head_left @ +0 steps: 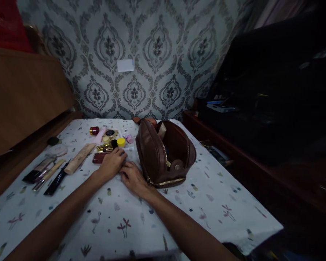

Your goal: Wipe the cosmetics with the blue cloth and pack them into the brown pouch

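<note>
My left hand (112,163) rests among the cosmetics, its fingers loosely bent and apart, beside a dark red case (99,157). Just right of it lies my right hand (134,178), fingers slightly curled and spread on the cloth; I see nothing held in either. A brown leather makeup bag (154,156) stands unzipped and gaping to the right of my hands, with a pale item (162,131) inside. Beyond my left hand are a yellow-lidded jar (121,142), a gold tube (102,147), a pink tube (100,135) and a dark red jar (94,131).
Left on the patterned tablecloth (108,217) lie a beige squeeze tube (80,158), a black tube (56,181), a round compact (56,150) and several slim cosmetics. A patterned wall (133,90) stands behind, a wooden panel (24,98) at left, dark furniture (260,108) at right.
</note>
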A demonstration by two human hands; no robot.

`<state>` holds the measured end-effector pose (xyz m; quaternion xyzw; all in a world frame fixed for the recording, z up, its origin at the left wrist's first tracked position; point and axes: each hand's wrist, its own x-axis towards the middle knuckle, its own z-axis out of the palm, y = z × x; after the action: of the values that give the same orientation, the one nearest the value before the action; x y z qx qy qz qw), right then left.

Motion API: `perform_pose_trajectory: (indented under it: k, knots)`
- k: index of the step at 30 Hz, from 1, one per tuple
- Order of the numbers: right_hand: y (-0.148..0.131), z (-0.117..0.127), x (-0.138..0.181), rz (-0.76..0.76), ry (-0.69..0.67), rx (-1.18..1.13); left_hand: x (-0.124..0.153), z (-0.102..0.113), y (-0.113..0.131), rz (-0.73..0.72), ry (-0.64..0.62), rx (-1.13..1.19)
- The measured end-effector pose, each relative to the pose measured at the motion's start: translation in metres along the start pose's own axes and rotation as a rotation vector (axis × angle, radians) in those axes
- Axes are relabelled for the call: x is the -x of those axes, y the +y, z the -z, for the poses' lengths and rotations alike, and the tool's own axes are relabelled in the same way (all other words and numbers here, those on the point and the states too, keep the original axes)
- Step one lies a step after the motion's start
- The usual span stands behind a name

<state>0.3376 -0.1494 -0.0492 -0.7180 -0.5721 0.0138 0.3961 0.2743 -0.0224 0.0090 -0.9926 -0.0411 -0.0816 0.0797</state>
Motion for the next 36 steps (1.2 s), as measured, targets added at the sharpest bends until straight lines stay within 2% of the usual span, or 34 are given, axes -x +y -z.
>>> perform_pose_trajectory:
  k: [4, 9, 25, 36]
  knots:
    - [0.001, 0.000, 0.000, 0.012, 0.024, 0.006, 0.014, -0.011, -0.009, -0.033, 0.035, 0.026]
    - [0.000, 0.001, -0.001, 0.018, 0.022, 0.017, 0.021, -0.019, -0.007, -0.071, 0.055, 0.061]
    - [0.003, -0.003, -0.002, 0.043, 0.029, 0.000, 0.023, -0.024, -0.011, -0.118, 0.093, 0.096]
    - [0.004, -0.002, -0.001, 0.058, 0.026, 0.005, 0.024, -0.020, -0.011, -0.100, 0.037, 0.104]
